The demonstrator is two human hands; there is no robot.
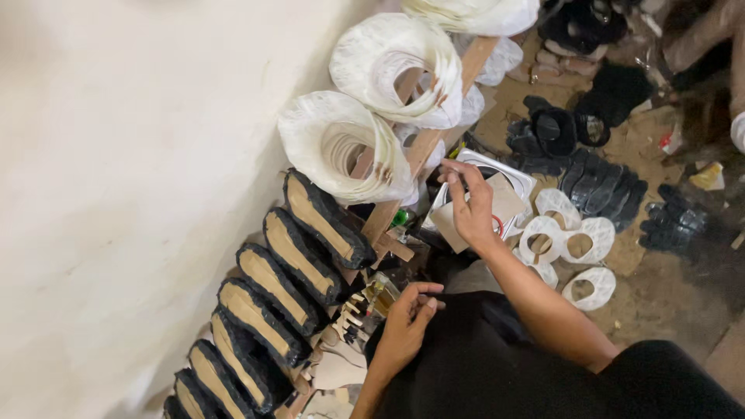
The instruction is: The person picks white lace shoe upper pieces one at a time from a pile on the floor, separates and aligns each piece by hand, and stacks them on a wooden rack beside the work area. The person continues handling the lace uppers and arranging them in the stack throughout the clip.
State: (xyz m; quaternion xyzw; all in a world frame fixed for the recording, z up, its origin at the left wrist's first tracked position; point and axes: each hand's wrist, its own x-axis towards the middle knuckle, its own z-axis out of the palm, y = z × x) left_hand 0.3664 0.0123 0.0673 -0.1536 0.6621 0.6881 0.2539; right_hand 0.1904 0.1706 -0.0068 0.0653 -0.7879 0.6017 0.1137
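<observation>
The right hand (471, 208) is reaching forward over a square metal tin (508, 177) sitting on the floor (660, 295). Its fingers are closing on a thin dark tool, possibly a brush, whose tip is hidden inside the tin; what the tin is holding cannot be made out. A tan card (506, 203) is lying across the tin, partly covered by the hand.

The left hand (407, 326) is resting near the person's lap, fingers curling inward with the tips pinching together; whether they are gripping anything cannot be told. Just beside it, small bottles (378, 297) are standing in clutter too blurred to identify.

A row of soles (268, 287), tan with black edging, is leaning against the wall (116, 194); the row is running off the bottom edge. Above them, white ring bundles (341, 143) are hanging on a wooden slat (423, 147), the topmost cut off by the upper edge.

To the right of the tin, white oval pieces (578, 244) are lying flat on the floor, touching one another. Beyond them, black straps (601, 186) are lying in heaps, their shapes merging in shadow. The person's dark clothing is hiding the lower right floor.
</observation>
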